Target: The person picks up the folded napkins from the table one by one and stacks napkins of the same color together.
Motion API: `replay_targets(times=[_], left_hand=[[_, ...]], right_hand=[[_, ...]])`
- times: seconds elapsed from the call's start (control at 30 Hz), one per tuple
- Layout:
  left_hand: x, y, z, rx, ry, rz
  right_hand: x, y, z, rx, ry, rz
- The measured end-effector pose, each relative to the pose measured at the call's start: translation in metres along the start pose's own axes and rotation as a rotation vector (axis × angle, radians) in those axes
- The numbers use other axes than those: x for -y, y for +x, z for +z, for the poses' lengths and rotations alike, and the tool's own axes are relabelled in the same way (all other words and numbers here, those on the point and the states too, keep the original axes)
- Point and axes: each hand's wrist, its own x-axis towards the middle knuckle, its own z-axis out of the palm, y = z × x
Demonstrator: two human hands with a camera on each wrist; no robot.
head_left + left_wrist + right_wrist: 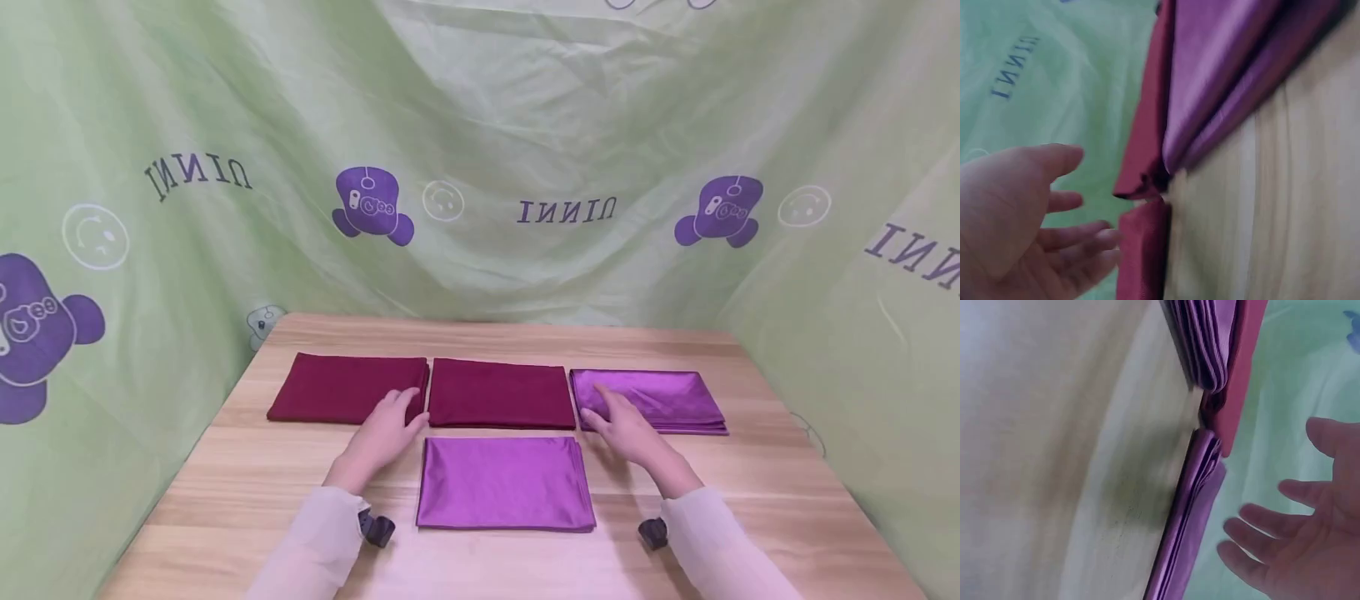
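Four folded cloths would be several; two dark red ones, the left red cloth (337,387) and the middle red cloth (498,396), lie side by side in the back row. A shiny purple cloth (667,396) ends that row on the right. In front of the middle one lies a second, lighter purple cloth (502,483). My left hand (386,429), fingers loosely bent and holding nothing, hovers over the right end of the left red cloth. Over the left end of the back purple cloth is my right hand (626,425), fingers spread, with nothing in it.
The cloths lie on a light wooden table (247,508). A pale green curtain (480,100) with purple bear prints hangs behind it and along both sides. Dark wrist devices, one on the left (377,528) and one on the right (653,533), stick out from the sleeves.
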Motion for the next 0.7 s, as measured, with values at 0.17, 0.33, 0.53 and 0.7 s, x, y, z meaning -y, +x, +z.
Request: replay_targets(times=[0.17,0.33,0.53,0.7], left_hand=[[-0.011,-0.018,-0.005,0.083,-0.113,-0.037],[-0.014,-0.030,-0.005,0.181,-0.166,-0.051],[-0.008,-0.039,-0.001,0.275,-0.304,0.014],[-0.004,-0.047,0.002,0.334,-0.457,-0.016]], right_hand=[[0.007,-0.021,0.001,0.045,0.055,-0.044],[0.013,-0.039,0.005,0.111,0.086,-0.019],[0.015,-0.049,0.012,0.138,0.131,0.020],[0.018,-0.054,0.019,0.131,0.228,0.086]])
